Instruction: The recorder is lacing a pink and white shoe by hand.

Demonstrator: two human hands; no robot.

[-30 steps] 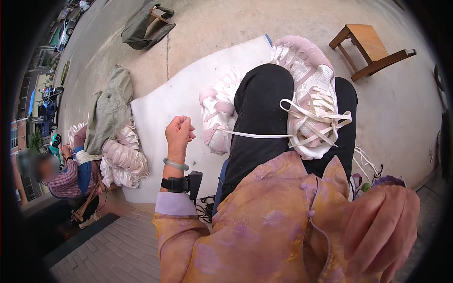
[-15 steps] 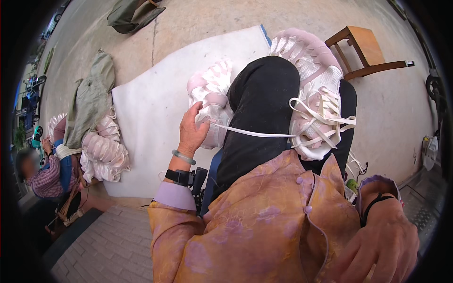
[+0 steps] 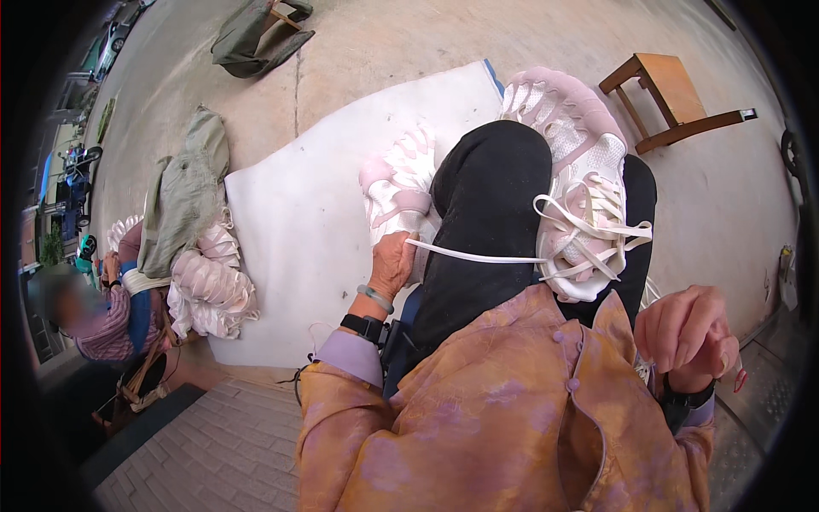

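Outdoor street-side yard; concrete ground [image 3: 384, 51]; brick paving [image 3: 222, 452]; parked vehicles [image 3: 107, 51]

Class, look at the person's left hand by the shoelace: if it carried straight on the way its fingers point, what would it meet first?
The left hand points up the picture, away from the body, gripping the white lace. Straight on, it would probably meet the pink-and-white sneaker just above its fingers first, though depth is unclear.
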